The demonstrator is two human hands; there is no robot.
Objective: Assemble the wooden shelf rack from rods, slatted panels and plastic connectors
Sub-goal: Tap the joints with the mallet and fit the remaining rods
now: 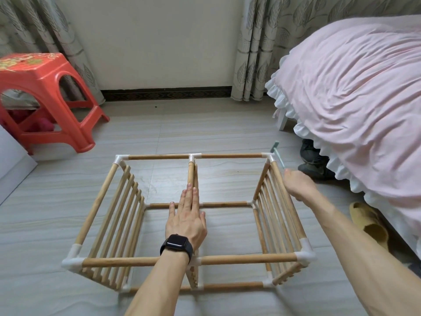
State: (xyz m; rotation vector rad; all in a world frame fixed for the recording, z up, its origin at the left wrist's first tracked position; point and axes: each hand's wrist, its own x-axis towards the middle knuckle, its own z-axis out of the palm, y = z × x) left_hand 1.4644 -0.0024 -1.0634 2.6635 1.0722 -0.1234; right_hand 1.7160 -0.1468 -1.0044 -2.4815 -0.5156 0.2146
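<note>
Item: shelf rack (248,258), wooden rods joined by white plastic connectors.
Location: on the tiled floor (205,133), just in front of the person, between a red stool (45,87) and a bed (353,99).
Attitude: the slatted panels stand on edge, so the rack appears to be tipped on its side (judged: this brings the joints up within reach).
Panels: left panel (118,224), middle panel (191,172) and right panel (273,213), each set in the frame.
Build state: judged nearly complete. Connectors show at every corner in view.
Left hand (186,215): laid flat, fingers straight and close together, gripping nothing. It presses on the upper edge of the middle panel, with the forearm passing over the near top rod.
Reason, left: judged to hold the frame steady against work at the far corner.
Right hand (298,185): stretched to the far right corner and closed round the handle of a green hammer (279,158). The back of the hand hides the fingers.
Hammer head: right at the far right connector (268,156). Whether it touches cannot be told.
Reason, right: judged to be tapping that joint fully home.
Caution: a blow off centre could skew or crack the plastic, and the rack could slide on the smooth tiles.
Accessory: a dark watch (176,246) on the left wrist.
Nearby: a yellow slipper (369,222) and dark shoes (314,160) at the bed's edge.
</note>
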